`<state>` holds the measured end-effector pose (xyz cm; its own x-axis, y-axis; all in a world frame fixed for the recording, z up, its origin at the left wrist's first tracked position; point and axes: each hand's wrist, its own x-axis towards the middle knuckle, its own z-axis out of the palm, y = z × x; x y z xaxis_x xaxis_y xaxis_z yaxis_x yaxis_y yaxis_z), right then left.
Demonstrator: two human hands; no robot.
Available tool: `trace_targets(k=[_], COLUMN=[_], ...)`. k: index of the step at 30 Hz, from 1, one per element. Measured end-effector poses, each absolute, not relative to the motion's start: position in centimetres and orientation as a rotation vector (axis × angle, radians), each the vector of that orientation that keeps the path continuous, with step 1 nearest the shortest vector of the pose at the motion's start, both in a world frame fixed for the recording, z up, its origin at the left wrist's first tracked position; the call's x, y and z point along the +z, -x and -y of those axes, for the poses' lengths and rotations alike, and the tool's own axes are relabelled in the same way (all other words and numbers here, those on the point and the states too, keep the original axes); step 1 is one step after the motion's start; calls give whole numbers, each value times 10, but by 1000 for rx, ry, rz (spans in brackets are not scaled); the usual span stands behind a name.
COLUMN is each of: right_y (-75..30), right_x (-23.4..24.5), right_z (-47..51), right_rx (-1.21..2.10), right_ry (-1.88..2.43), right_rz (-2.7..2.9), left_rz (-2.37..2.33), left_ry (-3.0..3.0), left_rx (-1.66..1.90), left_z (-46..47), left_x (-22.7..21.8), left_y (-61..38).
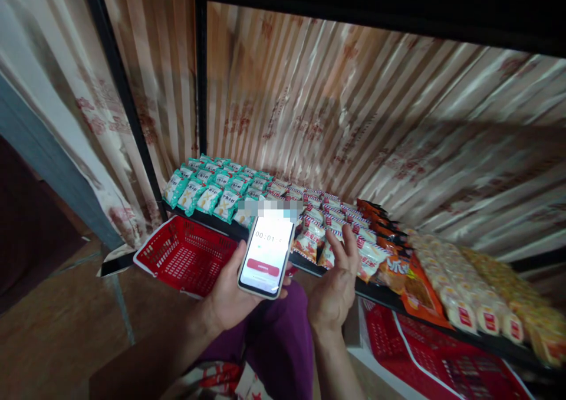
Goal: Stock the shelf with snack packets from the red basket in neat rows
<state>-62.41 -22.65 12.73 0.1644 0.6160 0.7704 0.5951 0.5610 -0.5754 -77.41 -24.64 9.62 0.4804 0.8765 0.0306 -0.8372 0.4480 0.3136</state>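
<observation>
My left hand (pixel 227 297) is closed around a smartphone (pixel 265 258) in the middle of the view. Its bright screen shows a running timer and a red button. To the right of the phone, my right hand (pixel 335 291) is raised with its fingers apart and nothing in it. Behind both hands, snack packets stand in rows on a low black shelf. Green-and-white packets (pixel 207 198) are on the left, and red-and-white packets (pixel 309 239) with striped edges are in the middle, partly hidden by the phone and my right hand.
A red plastic basket (pixel 177 252) sits on the floor at left, and more red baskets (pixel 424 344) are under the shelf at right. Orange packets (pixel 422 291) and clear-wrapped round snacks (pixel 460 305) fill the shelf's right. A pleated curtain (pixel 283 93) hangs behind black posts (pixel 201 81).
</observation>
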Motion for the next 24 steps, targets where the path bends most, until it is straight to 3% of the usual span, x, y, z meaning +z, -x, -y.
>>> trace_targets(k=[24], right_y=[633], right_x=[109], right_z=[250], right_rx=[84], right_ry=[1089], right_rz=[1509], left_rz=[-77], left_ry=[-274], left_rx=[1054], left_z=[238], left_x=[101], left_y=[775])
